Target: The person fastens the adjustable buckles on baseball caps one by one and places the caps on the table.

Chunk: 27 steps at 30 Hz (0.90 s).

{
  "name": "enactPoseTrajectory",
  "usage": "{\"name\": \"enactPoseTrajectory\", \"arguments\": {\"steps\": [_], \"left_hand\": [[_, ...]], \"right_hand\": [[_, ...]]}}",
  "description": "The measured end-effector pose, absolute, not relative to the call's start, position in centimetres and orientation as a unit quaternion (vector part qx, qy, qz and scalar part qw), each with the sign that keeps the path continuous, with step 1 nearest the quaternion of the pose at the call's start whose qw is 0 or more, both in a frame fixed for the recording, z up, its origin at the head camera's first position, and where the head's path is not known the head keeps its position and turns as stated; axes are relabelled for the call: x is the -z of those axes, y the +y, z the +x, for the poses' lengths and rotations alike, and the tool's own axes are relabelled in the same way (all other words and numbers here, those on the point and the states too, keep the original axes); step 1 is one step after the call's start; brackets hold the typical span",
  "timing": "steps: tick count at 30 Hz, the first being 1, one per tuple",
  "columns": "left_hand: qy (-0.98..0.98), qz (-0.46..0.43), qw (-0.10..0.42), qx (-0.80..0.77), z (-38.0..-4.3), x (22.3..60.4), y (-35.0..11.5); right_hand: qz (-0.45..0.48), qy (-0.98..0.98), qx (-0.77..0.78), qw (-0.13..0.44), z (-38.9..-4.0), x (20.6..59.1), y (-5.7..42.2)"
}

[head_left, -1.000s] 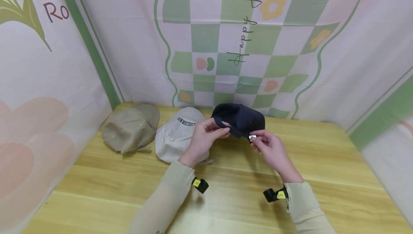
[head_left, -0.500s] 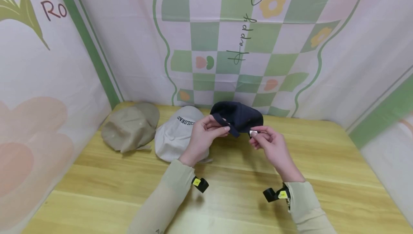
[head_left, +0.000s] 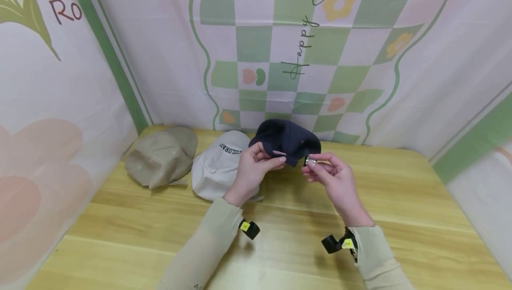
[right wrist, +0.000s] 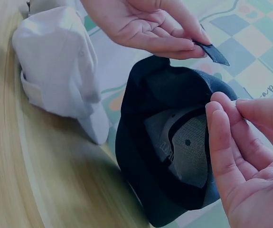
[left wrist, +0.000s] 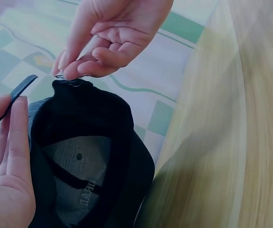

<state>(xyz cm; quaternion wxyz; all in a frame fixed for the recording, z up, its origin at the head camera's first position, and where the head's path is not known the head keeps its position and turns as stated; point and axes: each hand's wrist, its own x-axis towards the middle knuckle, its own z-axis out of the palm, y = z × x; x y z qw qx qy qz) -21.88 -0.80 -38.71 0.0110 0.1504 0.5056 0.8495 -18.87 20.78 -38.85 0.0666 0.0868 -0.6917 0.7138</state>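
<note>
A navy baseball cap [head_left: 289, 135] hangs between both hands at the back of the table, its back opening towards me. My left hand [head_left: 254, 168] pinches the cap's loose cloth strap [left wrist: 21, 90], whose free end sticks out past the fingertips. Opposite it, my right hand [head_left: 335, 181] pinches the small metal buckle [head_left: 310, 160] on the other side of the opening. Strap end and buckle are apart. In the right wrist view the inside of the cap shows a grey lining [right wrist: 186, 142], while the right fingers largely hide the buckle.
Left of the navy cap, a white cap [head_left: 216, 172] with dark lettering lies on the wooden table [head_left: 284, 254]. A tan cap [head_left: 158, 161] lies further left. A printed cloth backdrop [head_left: 252, 41] rises behind the table and along its sides.
My right hand has moved left and slightly up with the buckle, closer to my left hand. The navy cap has shifted left and up. The left hand stays nearly in place.
</note>
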Motion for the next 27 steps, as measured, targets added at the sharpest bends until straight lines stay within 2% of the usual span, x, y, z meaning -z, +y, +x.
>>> {"name": "enactPoseTrajectory", "arguments": {"steps": [13, 27], "left_hand": [[0.526, 0.14, -0.023, -0.839, -21.6, 38.8, -0.4], [0.526, 0.13, 0.0, -0.841, -21.4, 38.8, -0.3]], "right_hand": [[0.11, -0.662, -0.737, 0.083, -18.4, 38.6, 19.3], [0.12, -0.65, -0.747, 0.073, -18.2, 38.9, 18.3]]}}
